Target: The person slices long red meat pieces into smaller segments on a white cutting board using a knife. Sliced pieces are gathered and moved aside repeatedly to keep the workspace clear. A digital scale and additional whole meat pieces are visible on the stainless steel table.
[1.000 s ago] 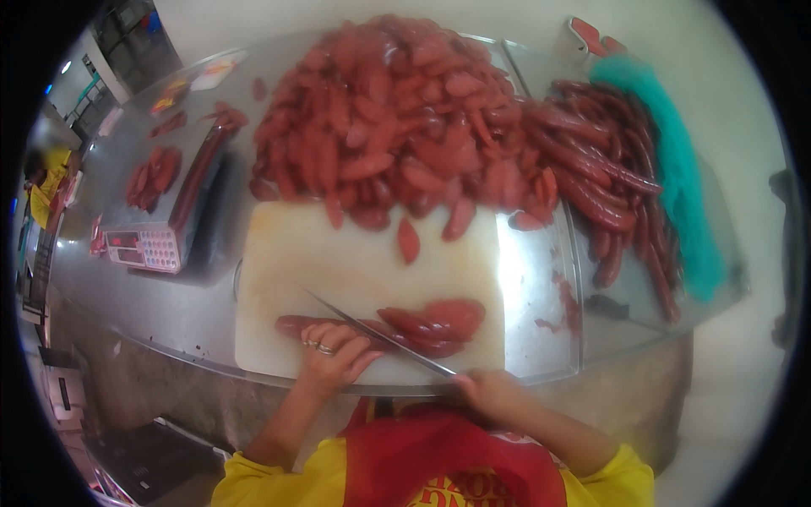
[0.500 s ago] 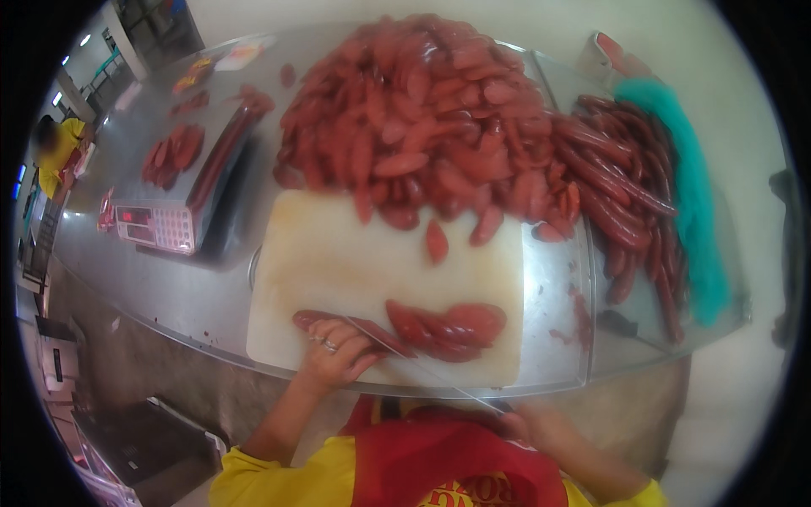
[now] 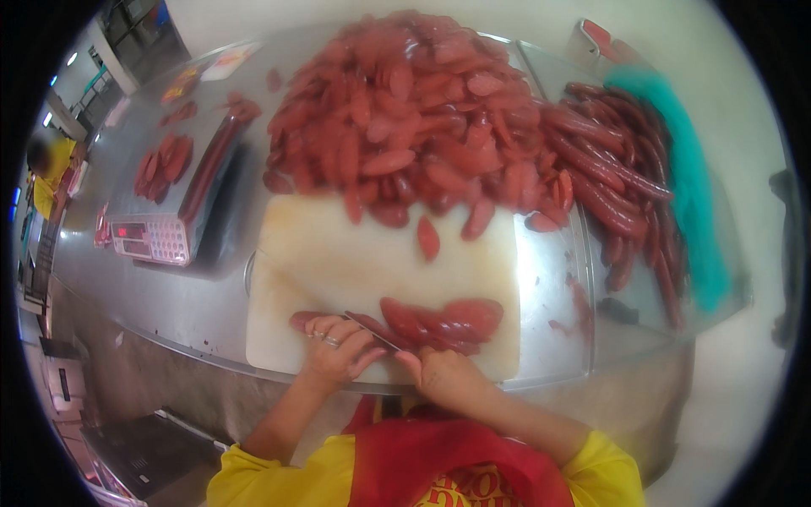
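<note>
On the cutting board, my left hand is closed over a red sausage, with the fingertips on its top. A thin knife crosses the sausage at a slant, just right of those fingers. Its handle is hidden in my right hand, which is closed near the board's front edge. To the right of the blade lies an overlapping row of cut sausage slices. One loose slice rests farther back on the board.
A large heap of sausage slices rises behind the board. Whole sausages are piled at the right beside a teal net bag. At the left, a scale carries a sausage and slices. Another person is at the far left.
My right hand has moved left and up over the board's edge, pushing the knife forward across the sausage. My left hand stays in about the same place. The view has shifted slightly.
</note>
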### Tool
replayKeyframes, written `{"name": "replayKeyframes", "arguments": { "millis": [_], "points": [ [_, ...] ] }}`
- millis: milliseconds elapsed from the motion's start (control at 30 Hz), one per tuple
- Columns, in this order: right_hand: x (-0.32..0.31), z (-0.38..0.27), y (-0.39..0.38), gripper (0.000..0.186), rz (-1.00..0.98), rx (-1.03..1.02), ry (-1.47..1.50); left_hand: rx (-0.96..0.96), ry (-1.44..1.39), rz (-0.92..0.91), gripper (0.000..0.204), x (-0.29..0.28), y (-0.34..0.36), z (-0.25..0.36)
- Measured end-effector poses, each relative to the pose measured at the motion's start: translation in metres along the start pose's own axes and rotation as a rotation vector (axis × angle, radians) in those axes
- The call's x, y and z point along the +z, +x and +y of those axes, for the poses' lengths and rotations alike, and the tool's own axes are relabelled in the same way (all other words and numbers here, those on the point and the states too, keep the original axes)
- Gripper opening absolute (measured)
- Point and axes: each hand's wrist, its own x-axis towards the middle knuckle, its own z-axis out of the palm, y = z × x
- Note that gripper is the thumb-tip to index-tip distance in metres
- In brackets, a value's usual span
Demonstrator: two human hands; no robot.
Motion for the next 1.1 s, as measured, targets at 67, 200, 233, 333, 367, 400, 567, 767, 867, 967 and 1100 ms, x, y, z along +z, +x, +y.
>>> {"name": "replayKeyframes", "arguments": {
  "millis": [67,200,233,333,367,400,567,767,867,967,1100],
  "points": [
    [-0.006,0.007,-0.011,0.060,-0.006,0.016,-0.006,0.005,0.007,-0.009,0.032,-0.001,0.001,0.001],
    [-0.034,0.034,-0.056,0.061,-0.144,0.166,-0.050,-0.024,0.005,0.006,0.031,-0.003,0.000,0.002],
    [-0.044,0.041,-0.068,0.061,-0.179,0.201,-0.046,-0.030,-0.009,0.004,0.032,-0.004,0.000,0.001],
    [-0.060,0.049,-0.076,0.058,-0.340,0.424,-0.034,-0.051,-0.053,0.020,0.034,-0.008,-0.001,0.001],
    [-0.061,0.047,-0.073,0.058,-0.278,0.311,-0.001,-0.068,-0.057,0.027,0.034,-0.011,-0.002,0.001],
    [-0.060,0.043,-0.068,0.057,-0.240,0.273,0.007,-0.084,-0.064,0.031,0.035,-0.014,-0.002,0.001],
    [-0.052,0.021,-0.057,0.052,-0.133,0.175,0.027,-0.075,-0.057,0.033,0.035,-0.022,-0.006,-0.007],
    [-0.079,0.022,-0.101,0.047,-0.169,0.117,-0.087,-0.077,-0.010,0.050,0.039,-0.021,-0.017,-0.012],
    [-0.095,0.020,-0.126,0.048,-0.230,0.223,-0.124,-0.114,-0.011,0.008,0.037,-0.022,-0.018,-0.012],
    [-0.086,0.016,-0.120,0.049,-0.236,0.219,-0.151,-0.153,-0.047,-0.003,0.037,-0.021,-0.016,-0.012],
    [-0.031,0.010,-0.056,0.052,-0.119,0.067,-0.138,-0.166,-0.061,-0.012,0.034,-0.022,-0.014,-0.013]
  ]
}}
